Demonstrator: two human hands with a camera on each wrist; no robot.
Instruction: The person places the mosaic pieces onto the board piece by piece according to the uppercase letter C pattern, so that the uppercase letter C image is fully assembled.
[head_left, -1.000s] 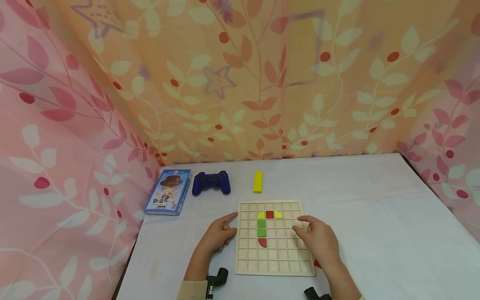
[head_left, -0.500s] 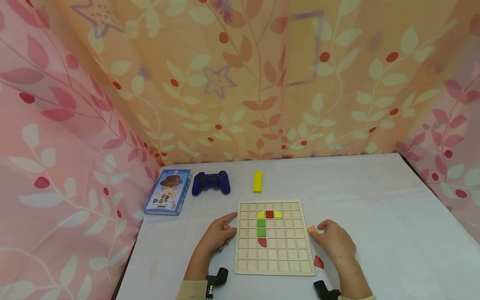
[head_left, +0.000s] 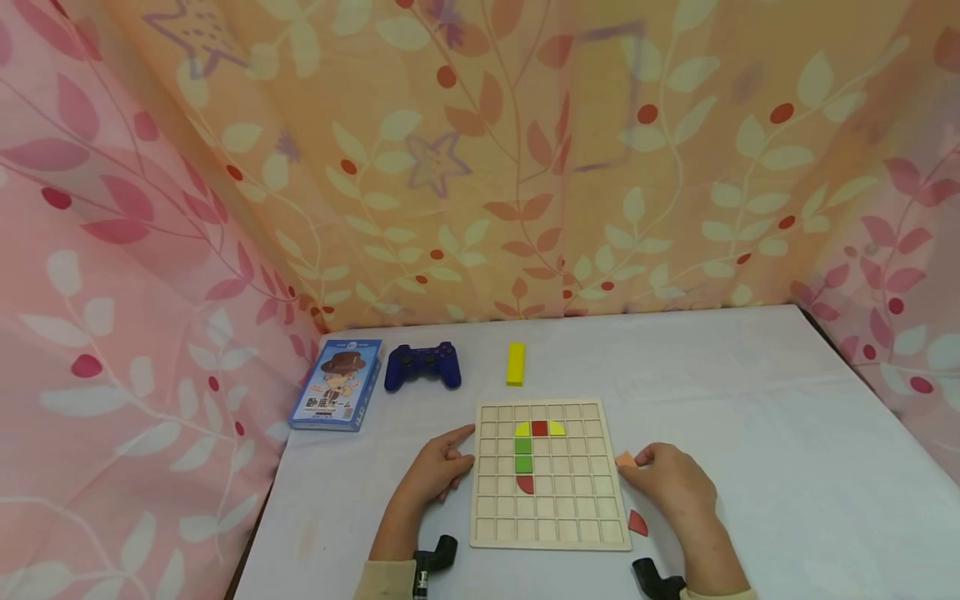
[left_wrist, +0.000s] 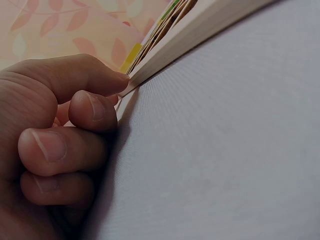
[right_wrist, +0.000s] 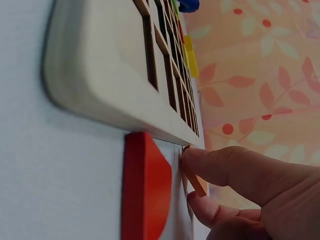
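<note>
A square wooden grid board [head_left: 551, 537] lies on the white cloth in the head view. Set in its cells are yellow quarter-round blocks [head_left: 557, 428], a red square block [head_left: 539, 428], green square blocks [head_left: 522, 464] and a red quarter-round block [head_left: 527, 484]. My left hand [head_left: 433, 467] rests beside the board's left edge, thumb and index finger touching it, other fingers bent. At the right edge, my right hand [head_left: 675, 483] pinches a small orange block [right_wrist: 196, 180] between thumb and index finger; its full shape is partly hidden. Near that hand lies a loose red quarter-round block [right_wrist: 155, 190].
Behind the board stand a yellow bar [head_left: 516, 364], a dark blue game controller [head_left: 423, 365] and a blue card-game box [head_left: 336, 385]. Patterned curtains [head_left: 480, 167] close off the back and sides of the table.
My right hand has moved from over the board to its right side and now pinches the orange block. The loose red block has come into full view. The left hand stays put.
</note>
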